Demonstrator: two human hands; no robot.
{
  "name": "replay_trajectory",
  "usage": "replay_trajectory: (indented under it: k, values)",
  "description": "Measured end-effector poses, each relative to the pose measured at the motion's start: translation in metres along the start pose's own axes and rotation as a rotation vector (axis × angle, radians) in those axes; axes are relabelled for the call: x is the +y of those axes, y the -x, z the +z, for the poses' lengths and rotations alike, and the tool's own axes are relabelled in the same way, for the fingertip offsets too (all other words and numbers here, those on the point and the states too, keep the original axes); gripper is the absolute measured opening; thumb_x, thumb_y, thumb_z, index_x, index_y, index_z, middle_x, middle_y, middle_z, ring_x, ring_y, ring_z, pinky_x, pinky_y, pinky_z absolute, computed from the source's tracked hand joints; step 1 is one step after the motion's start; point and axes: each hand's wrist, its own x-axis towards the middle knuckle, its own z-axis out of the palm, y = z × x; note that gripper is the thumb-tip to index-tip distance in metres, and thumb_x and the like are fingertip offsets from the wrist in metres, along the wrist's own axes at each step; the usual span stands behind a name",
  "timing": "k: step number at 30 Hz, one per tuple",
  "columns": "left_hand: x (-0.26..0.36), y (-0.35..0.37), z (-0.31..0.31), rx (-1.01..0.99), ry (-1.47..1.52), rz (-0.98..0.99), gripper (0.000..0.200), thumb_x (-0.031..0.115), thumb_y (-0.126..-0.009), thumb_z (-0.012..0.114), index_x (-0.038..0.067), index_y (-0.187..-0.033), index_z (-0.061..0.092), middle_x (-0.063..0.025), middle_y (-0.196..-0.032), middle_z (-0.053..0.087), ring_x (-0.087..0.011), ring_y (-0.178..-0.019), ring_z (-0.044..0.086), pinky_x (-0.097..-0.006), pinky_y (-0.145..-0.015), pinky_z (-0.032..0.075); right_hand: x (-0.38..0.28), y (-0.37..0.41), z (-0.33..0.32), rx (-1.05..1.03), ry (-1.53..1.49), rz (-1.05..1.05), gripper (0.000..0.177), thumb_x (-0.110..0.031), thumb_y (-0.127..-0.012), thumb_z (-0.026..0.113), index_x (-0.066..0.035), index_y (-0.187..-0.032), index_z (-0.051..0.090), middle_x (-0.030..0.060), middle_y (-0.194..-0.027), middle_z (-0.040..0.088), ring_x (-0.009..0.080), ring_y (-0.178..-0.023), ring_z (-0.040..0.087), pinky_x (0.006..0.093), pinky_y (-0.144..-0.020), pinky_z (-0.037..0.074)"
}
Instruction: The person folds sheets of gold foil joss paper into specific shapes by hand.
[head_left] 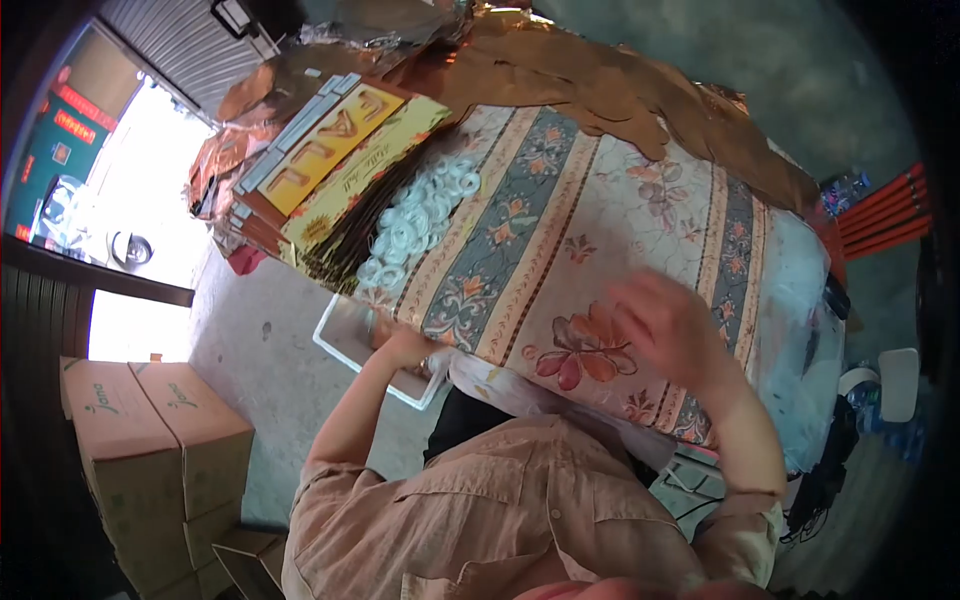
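Observation:
My left hand [405, 347] is at the table's near left edge, over a white-rimmed bin [322, 335] that sits below the tabletop. Its fingers point into the bin and are partly hidden. Above the flowered tablecloth [560, 270], my right hand [662, 322] is smeared by motion, beside a printed red and orange flower. Clear, ring-shaped coils [425, 215] lie heaped left of the cloth's middle. Against them leans a stack of printed packages [345, 165] showing balloon letters on yellow and orange.
Flat brown foil sheets [560, 60] cover the table's far side. Cardboard boxes [150, 420] are stacked on the floor at left, near a bright doorway [150, 180]. Orange-red rods [885, 215] stick out at the right, and plastic wrapping [795, 330] hangs over the table's right end.

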Motion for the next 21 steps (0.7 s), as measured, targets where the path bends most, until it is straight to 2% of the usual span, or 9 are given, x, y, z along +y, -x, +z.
replay_trajectory:
  k: [1,5,8,10,12,14,15,17,21]
  values:
    - [-0.026,-0.013,0.019,-0.057,0.109,0.020,0.037,0.025,-0.086,0.068,0.003,-0.115,0.065,-0.0105,-0.116,0.067,-0.0216,-0.105,0.061,-0.0348,-0.093,0.047,0.013,-0.014,-0.003,0.010,0.056,-0.013,0.026,-0.007,-0.082,0.064,-0.004,-0.108,0.063,0.0157,-0.098,0.062,0.0344,-0.091,0.062,0.0423,-0.078,0.051]
    - [0.075,0.072,-0.075,-0.469,0.274,0.382,0.026,0.021,-0.095,0.060,0.004,-0.115,0.065,-0.0094,-0.112,0.068,-0.0170,-0.101,0.063,-0.0306,-0.087,0.049,0.078,-0.078,0.002,0.134,0.101,0.055,0.016,-0.011,-0.082,0.061,-0.002,-0.096,0.064,0.0145,-0.095,0.060,0.0343,-0.096,0.059,0.0429,-0.082,0.049]
    - [0.128,0.097,-0.130,-0.438,0.356,0.527,0.022,0.017,-0.095,0.060,0.004,-0.113,0.067,-0.0085,-0.107,0.069,-0.0159,-0.096,0.064,-0.0302,-0.082,0.050,0.113,-0.124,0.014,0.191,0.120,0.029,0.017,-0.012,-0.081,0.062,-0.002,-0.094,0.065,0.0150,-0.095,0.059,0.0349,-0.096,0.059,0.0420,-0.083,0.048]
    - [0.167,0.083,-0.151,-0.166,0.283,0.735,0.021,0.014,-0.094,0.062,0.003,-0.110,0.067,-0.0097,-0.102,0.069,-0.0184,-0.091,0.065,-0.0315,-0.078,0.051,0.130,-0.155,0.024,0.204,0.139,0.018,0.017,-0.014,-0.080,0.062,-0.004,-0.093,0.066,0.0140,-0.096,0.060,0.0339,-0.097,0.059,0.0431,-0.084,0.048]
    - [0.205,0.050,-0.156,0.171,0.185,0.752,0.019,0.019,-0.094,0.058,0.003,-0.100,0.065,-0.0091,-0.090,0.068,-0.0272,-0.086,0.066,-0.0375,-0.076,0.051,0.139,-0.181,0.036,0.215,0.152,0.011,0.018,-0.015,-0.079,0.063,-0.005,-0.093,0.067,0.0130,-0.096,0.060,0.0329,-0.099,0.059,0.0442,-0.086,0.048]
    - [0.232,0.010,-0.150,0.549,-0.087,0.611,0.012,0.014,-0.088,0.057,0.003,-0.090,0.063,-0.0085,-0.086,0.065,-0.0281,-0.086,0.064,-0.0388,-0.074,0.051,0.146,-0.203,0.045,0.275,0.122,-0.066,0.018,-0.017,-0.079,0.063,-0.006,-0.093,0.068,0.0120,-0.097,0.060,0.0325,-0.102,0.058,0.0437,-0.087,0.048]
    - [0.239,-0.009,-0.147,0.556,-0.089,0.610,0.012,0.014,-0.088,0.057,0.003,-0.090,0.063,-0.0085,-0.086,0.065,-0.0281,-0.086,0.064,-0.0388,-0.074,0.051,0.149,-0.213,0.050,0.279,0.124,-0.072,0.018,-0.017,-0.079,0.063,-0.006,-0.093,0.068,0.0120,-0.097,0.060,0.0325,-0.102,0.058,0.0437,-0.087,0.048]
    - [0.243,-0.044,-0.140,0.845,-0.422,0.523,0.018,0.015,-0.082,0.062,0.006,-0.096,0.067,-0.0097,-0.089,0.061,-0.0301,-0.086,0.061,-0.0413,-0.076,0.051,0.152,-0.230,0.057,0.233,0.144,-0.055,0.020,-0.019,-0.079,0.065,-0.006,-0.095,0.068,0.0112,-0.100,0.061,0.0304,-0.106,0.057,0.0438,-0.090,0.047]
    - [0.234,-0.069,-0.116,0.886,-0.428,0.578,0.015,0.013,-0.075,0.061,0.007,-0.089,0.063,-0.0064,-0.095,0.060,-0.0245,-0.094,0.058,-0.0369,-0.074,0.051,0.134,-0.258,0.062,0.171,0.168,-0.067,0.024,-0.022,-0.080,0.066,-0.007,-0.098,0.068,0.0110,-0.104,0.061,0.0299,-0.108,0.056,0.0441,-0.091,0.047]
